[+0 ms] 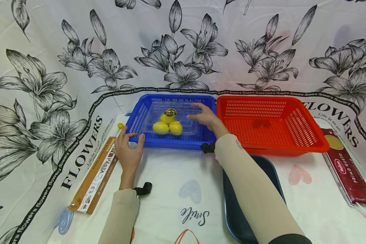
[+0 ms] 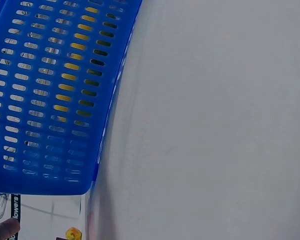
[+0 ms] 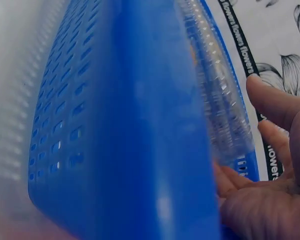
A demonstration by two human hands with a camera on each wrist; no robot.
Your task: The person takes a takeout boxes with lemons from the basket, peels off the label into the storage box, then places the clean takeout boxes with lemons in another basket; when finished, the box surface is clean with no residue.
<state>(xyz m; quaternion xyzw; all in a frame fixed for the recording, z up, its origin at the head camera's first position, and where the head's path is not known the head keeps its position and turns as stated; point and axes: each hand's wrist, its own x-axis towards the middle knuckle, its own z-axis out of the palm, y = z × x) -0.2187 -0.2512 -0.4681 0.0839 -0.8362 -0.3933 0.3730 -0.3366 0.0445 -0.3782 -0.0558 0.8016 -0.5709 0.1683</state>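
While the left hand (image 1: 128, 149), spread, touches the blue basket (image 1: 170, 144), right hand (image 1: 206, 117) splayed near clear box (image 1: 187, 117)

Filling the middle, we see a bright blue plastic basket with slotted walls (image 3: 155, 125), its nearest side blurred. Past its rim we make out a clear, ridged plastic container (image 3: 222, 100) lying inside. At lower right we find the right grip, a bare hand (image 3: 267, 200), thumb and fingers spread apart, some fingertips near the container's end; we cannot tell whether they touch. Behind, we notice white floral cloth with a black "flowers" band (image 3: 238, 37)
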